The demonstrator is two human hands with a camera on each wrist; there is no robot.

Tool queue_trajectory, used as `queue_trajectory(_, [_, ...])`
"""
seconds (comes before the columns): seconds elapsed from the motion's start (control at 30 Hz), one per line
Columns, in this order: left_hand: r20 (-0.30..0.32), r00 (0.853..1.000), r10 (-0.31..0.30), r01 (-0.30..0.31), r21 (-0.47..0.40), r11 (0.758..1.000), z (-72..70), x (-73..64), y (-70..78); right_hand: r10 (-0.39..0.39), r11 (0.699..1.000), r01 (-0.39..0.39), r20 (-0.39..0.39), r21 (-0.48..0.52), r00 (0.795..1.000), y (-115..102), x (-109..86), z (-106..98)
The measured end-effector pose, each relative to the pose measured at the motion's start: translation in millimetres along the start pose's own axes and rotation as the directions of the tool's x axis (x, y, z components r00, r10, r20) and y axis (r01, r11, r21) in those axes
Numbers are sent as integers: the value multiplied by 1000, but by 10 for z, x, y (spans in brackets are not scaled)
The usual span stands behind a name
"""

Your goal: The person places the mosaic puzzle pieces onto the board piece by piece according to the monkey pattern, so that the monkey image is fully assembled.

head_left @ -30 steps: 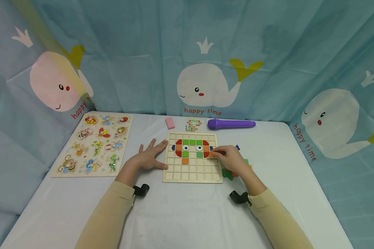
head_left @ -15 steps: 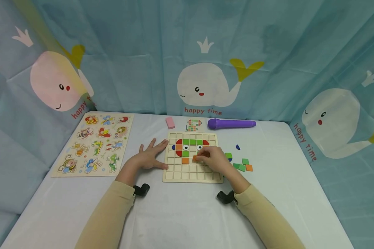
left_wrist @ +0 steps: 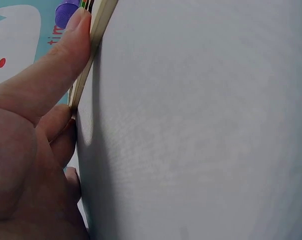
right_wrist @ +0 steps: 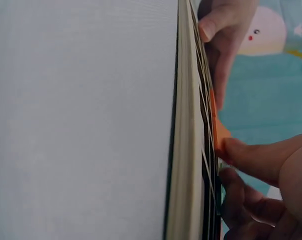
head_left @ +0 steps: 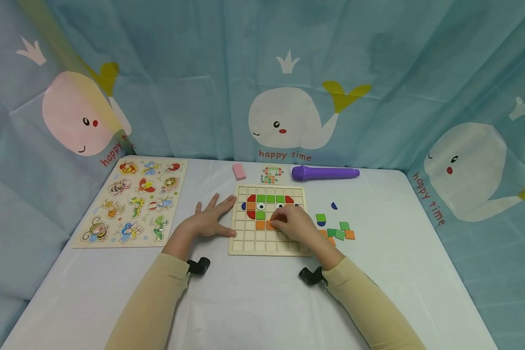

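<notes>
A wooden grid board (head_left: 245,247) lies on the white table, with red, green, orange and blue tiles and two eye tiles set in its upper cells. My right hand (head_left: 294,224) pinches an orange tile (right_wrist: 221,135) at the board, just right of a laid orange tile (head_left: 260,225). In the right wrist view this tile looks tilted against the grid. The right hand hides part of the pattern. My left hand (head_left: 207,221) has its fingers spread, thumb and fingertips touching the board's left edge; the left wrist view shows its thumb (left_wrist: 66,65) there.
Loose green, orange and blue tiles (head_left: 340,235) lie right of the board. Behind it are a pink block (head_left: 238,172), a pattern card (head_left: 271,175) and a purple microphone-shaped object (head_left: 325,173). An insect puzzle board (head_left: 131,204) lies at the left.
My right hand has moved left from the board's right edge to its middle, carrying the orange tile down to the cell beside the laid orange one. The left hand has stayed in place.
</notes>
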State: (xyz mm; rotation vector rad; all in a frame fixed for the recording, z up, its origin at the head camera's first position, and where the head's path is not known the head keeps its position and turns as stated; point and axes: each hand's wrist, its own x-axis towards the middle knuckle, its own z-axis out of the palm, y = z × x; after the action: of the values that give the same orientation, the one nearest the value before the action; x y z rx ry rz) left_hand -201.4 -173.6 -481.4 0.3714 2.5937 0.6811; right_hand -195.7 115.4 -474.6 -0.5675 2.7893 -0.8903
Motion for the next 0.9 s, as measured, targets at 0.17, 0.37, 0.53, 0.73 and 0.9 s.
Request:
queue_trajectory(0.17, [0, 1000, -1, 1, -1, 1000, -10, -3, 10, 16, 999, -16, 7, -35, 1000, -31, -9, 17])
queue_trajectory(0.37, [3, 1000, -1, 1, -10, 1000, -9, -6, 8, 16, 1000, -16, 24, -25, 1000, -1, -50, -8])
queue_trajectory(0.53, [-1, 1000, 2, -2, -12, 1000, -6, -14, 10, 41, 999, -41, 2, 2, 999, 77, -140, -108])
queue_trajectory(0.73, [0, 1000, 0, 0, -14, 1000, -6, -10, 12, 71, 996, -70, -21, 48, 997, 248, -258, -283])
queue_trajectory(0.9, [1, 1000, 1, -1, -19, 1000, -9, -14, 13, 90, 996, -88, -47, 30, 995, 419, -343, -396])
